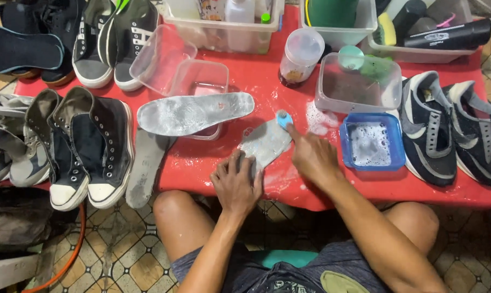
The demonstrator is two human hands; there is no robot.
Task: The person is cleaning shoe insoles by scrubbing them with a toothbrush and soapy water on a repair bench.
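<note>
My left hand (236, 183) presses down on the near end of a grey, soapy insole (266, 143) lying on the red table (332, 190). In my right hand (312, 156) is a small blue brush (283, 119), its head resting on the far end of that insole. A second wet grey insole (194, 113) lies across a clear square container (201, 76) just to the left. Another insole (145, 169) hangs over the table's front edge.
A blue tray of foamy water (372, 142) sits right of my right hand, a clear tub of murky water (356, 84) behind it. Black high-top sneakers (88, 146) stand at left, dark sneakers (451, 127) at right, bins with bottles at the back.
</note>
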